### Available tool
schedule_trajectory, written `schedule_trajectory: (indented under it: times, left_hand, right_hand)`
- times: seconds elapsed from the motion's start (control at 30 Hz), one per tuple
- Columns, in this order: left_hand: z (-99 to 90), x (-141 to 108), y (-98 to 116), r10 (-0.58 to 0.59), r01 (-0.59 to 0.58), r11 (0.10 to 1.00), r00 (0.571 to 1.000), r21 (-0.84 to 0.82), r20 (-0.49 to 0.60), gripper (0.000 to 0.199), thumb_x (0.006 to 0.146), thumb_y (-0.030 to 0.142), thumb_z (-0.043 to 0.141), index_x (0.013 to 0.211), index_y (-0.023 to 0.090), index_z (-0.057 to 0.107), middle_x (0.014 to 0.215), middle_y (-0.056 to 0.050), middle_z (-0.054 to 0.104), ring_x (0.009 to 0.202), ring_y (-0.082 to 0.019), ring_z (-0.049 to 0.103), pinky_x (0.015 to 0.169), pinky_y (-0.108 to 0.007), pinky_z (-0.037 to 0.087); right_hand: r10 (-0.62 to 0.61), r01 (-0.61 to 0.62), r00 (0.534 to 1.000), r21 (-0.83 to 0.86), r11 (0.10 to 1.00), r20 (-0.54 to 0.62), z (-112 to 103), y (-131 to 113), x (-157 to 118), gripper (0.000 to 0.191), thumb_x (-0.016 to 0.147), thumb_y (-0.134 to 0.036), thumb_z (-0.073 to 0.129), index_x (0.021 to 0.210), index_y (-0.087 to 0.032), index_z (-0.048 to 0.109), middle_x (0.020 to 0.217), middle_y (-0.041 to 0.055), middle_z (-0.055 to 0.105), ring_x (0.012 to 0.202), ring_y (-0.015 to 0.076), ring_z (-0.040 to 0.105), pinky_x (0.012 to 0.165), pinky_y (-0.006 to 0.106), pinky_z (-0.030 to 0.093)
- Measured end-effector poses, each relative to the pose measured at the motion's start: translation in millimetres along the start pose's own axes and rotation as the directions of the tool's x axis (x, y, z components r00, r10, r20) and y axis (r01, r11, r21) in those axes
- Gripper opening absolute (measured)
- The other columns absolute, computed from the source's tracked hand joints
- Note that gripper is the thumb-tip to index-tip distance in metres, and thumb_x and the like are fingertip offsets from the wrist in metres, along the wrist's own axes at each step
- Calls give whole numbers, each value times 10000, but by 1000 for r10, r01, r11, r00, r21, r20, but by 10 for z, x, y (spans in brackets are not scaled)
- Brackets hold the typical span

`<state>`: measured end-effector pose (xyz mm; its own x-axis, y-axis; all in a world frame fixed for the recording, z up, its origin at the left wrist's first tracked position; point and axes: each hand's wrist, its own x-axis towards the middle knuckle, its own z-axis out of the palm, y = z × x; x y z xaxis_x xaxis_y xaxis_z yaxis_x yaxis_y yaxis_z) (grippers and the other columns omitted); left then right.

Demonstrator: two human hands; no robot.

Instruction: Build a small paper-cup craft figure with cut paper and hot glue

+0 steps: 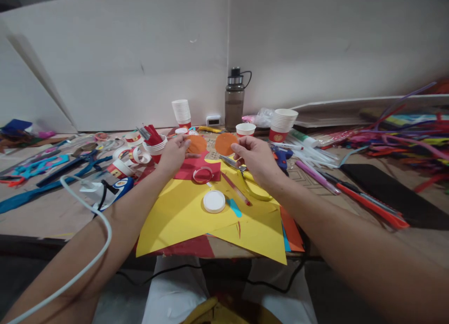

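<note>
Between the hands point(214, 154), two orange discs point(196, 144).

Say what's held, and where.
Two orange discs: left hand grips one disc by its outer edge, right hand the other by its lower outer edge.

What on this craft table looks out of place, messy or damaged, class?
Nothing looks spilled. The oddest sight is at the left: cut paper cup rings lie scattered, reduced to loose bands. The white cable loops across the person's left forearm, which looks awkward. The yellow sheets overlap askew, their corners poking past the table edge.
</note>
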<state>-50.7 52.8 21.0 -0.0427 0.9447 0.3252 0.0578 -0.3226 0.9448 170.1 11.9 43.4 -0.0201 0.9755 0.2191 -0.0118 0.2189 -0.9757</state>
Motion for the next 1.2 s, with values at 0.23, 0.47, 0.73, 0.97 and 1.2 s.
schedule_trajectory:
  times: [0.23, 0.47, 0.73, 0.97, 1.2]
  left_hand:
    - [89, -98, 125, -60, 77, 964, 995, -253, 74, 230, 700, 237, 736, 841, 125, 592, 785, -57, 713, 842, -202, 707, 755, -377, 614]
    - [131, -134, 156, -79, 94, 958, 995, -271, 63, 260, 658, 259, 776, 801, 118, 611, 779, -53, 727, 750, -187, 714, 695, -341, 624]
    - [228, -230, 215, -120, 165, 933, 980, -320, 156, 331, 653, 367, 796, 830, 136, 638, 782, -52, 733, 742, -204, 718, 675, -330, 615]
    - [208, -207, 192, -91, 152, 917, 980, -370, 177, 247, 752, 295, 729, 911, 147, 612, 870, -63, 731, 870, -195, 712, 843, -390, 584]
    - [228, -215, 210, -63, 137, 910, 979, -392, 196, 338, 692, 339, 785, 882, 153, 576, 921, -56, 720, 873, -189, 699, 826, -390, 578]
  right_hand:
    - [9, -9, 1000, -17, 1000, -5, -23, 77, 48, 87, 790, -231, 627, 735, -182, 581, 620, -24, 557, 549, 89, 525, 455, 199, 449]
    - [-51, 51, 994, -1, 999, 95, 31, 144, 30, 88, 751, -249, 662, 750, -186, 601, 820, 3, 629, 601, 82, 533, 527, 219, 489]
    - [-143, 168, 972, -125, 978, 185, 27, 166, -15, 126, 772, -296, 665, 741, -188, 606, 707, -20, 628, 578, 109, 613, 551, 238, 474]
    - [-116, 124, 989, -75, 990, 94, 11, 198, 46, 151, 764, -301, 670, 726, -186, 581, 684, -20, 625, 574, 118, 633, 570, 254, 488]
    - [-164, 172, 981, -78, 982, 100, -7, 230, 70, 133, 764, -294, 667, 740, -185, 594, 717, -7, 649, 653, 134, 650, 639, 271, 500]
